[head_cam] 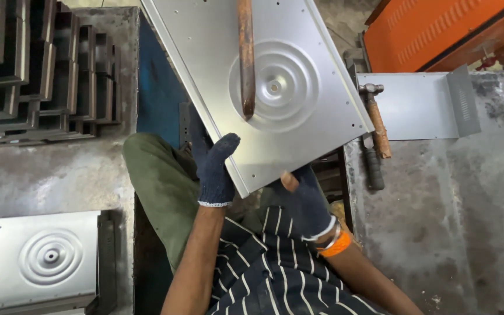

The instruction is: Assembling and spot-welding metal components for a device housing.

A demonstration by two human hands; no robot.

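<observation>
The person holds a metal panel by its near corner, tilted and reaching off the top edge of the view, so its far end is cut off. The left hand, in a dark knit glove, closes on the panel's left edge with the thumb on top. The right hand, also gloved, grips the bottom edge from below; most of its fingers are hidden under the sheet, and one bare fingertip shows through the glove. A rusty rod comes down from the top, its tip touching the panel just left of the stamped rings; what holds the rod is out of view.

To the right, a hammer lies on a grey, stained bench, its head on the edge of a flat sheet. An orange machine is cut off at the top right. At lower left a second ringed panel lies partly out of view. Dark stacked frames fill the upper left, hard to make out.
</observation>
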